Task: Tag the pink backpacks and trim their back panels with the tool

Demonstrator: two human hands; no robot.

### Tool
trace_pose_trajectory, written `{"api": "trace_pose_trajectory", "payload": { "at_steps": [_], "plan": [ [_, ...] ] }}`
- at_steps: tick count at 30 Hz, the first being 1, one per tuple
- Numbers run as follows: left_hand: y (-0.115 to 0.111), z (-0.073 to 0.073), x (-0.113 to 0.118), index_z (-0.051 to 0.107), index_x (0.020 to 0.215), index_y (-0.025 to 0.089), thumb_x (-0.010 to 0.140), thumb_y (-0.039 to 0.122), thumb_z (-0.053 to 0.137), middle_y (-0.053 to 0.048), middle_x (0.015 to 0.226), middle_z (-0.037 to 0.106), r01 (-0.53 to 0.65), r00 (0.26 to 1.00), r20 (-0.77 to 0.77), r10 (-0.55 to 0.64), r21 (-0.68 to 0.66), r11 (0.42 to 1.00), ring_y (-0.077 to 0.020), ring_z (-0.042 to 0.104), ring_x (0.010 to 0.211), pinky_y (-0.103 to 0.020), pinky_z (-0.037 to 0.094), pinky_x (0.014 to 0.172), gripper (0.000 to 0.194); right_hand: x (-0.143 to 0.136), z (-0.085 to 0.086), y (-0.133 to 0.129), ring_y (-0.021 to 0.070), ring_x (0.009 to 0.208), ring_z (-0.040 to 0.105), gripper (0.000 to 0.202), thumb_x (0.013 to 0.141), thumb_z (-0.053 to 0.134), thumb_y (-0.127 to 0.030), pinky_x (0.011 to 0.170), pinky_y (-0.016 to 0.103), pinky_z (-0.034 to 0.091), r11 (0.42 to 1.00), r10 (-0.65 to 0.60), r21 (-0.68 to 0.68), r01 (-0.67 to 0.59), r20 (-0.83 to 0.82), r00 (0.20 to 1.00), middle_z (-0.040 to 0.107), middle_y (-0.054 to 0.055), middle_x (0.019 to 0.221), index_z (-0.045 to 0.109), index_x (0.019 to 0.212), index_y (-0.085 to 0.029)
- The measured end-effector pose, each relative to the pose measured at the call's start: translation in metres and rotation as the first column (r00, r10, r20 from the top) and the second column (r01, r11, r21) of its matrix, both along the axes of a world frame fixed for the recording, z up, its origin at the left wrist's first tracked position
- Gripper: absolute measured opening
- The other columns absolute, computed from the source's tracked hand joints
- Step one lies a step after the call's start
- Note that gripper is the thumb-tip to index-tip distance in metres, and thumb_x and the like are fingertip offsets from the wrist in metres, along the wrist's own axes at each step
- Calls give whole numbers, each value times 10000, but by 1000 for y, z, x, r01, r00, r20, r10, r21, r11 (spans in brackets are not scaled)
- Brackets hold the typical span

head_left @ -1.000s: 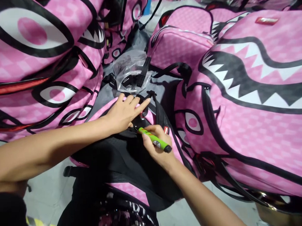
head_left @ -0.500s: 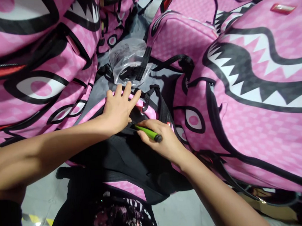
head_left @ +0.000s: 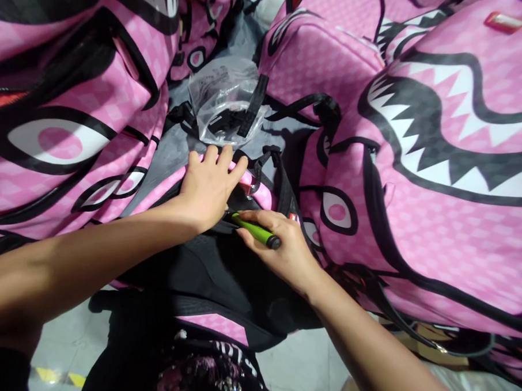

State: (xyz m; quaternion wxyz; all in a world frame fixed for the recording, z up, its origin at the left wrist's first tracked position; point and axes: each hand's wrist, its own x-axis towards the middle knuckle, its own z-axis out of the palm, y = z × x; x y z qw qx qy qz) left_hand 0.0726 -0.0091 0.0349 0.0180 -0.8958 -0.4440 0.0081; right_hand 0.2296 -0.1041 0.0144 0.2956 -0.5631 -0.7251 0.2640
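The left hand (head_left: pixel 208 183) lies flat and released, fingers spread, pressing on the top of a pink backpack (head_left: pixel 216 266) that rests black back panel up in the person's lap, amid the pile. The right hand (head_left: pixel 280 246) grasps a green tool (head_left: pixel 256 231), its tip set at the backpack's black seam just beside the left palm. A clear bag (head_left: pixel 224 102) of black parts lies just beyond the left fingertips. Big pink shark-mouth backpacks (head_left: pixel 437 170) crowd both sides, over grey floor (head_left: pixel 307 366).
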Motion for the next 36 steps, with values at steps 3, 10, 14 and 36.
{"api": "trace_pose_trajectory", "payload": {
  "at_steps": [3, 10, 14, 36],
  "plan": [
    [1, -1, 0, 382, 1446, 231, 793, 312, 734, -175, 1476, 415, 5, 1000, 14, -5, -5, 1000, -396, 449, 1240, -493, 381, 953, 746, -1, 0, 1, 219, 908, 721, 164, 851, 655, -209, 853, 381, 564, 1000, 26, -8, -26, 1, 1000, 761, 50, 1017, 699, 1007, -230],
    [2, -7, -1, 387, 1445, 272, 819, 364, 704, -143, 1450, 445, 7, 999, 39, -7, 23, 1000, -381, 447, 1229, -492, 380, 951, 708, -8, 9, 8, 233, 852, 720, 153, 843, 661, -186, 827, 387, 557, 997, 64, -40, -59, 161, 985, 762, 55, 951, 713, 983, -220],
    [2, -5, 0, 380, 1454, 239, 835, 359, 694, -158, 1458, 427, 6, 1000, 7, -6, 12, 1000, -375, 449, 1227, -477, 381, 951, 705, -6, 14, 9, 225, 898, 724, 189, 846, 629, -157, 839, 357, 566, 995, 90, -51, -85, 97, 991, 761, 53, 997, 716, 1003, -218],
    [1, 2, -1, 303, 1494, 233, 883, 306, 617, -162, 1492, 364, -24, 999, -37, 22, -61, 998, -355, 401, 1272, -448, 344, 979, 691, -24, 3, -5, 222, 895, 713, 121, 832, 656, -238, 845, 372, 513, 982, -189, 16, 189, 161, 969, 767, 38, 977, 705, 943, -230]
  ]
}}
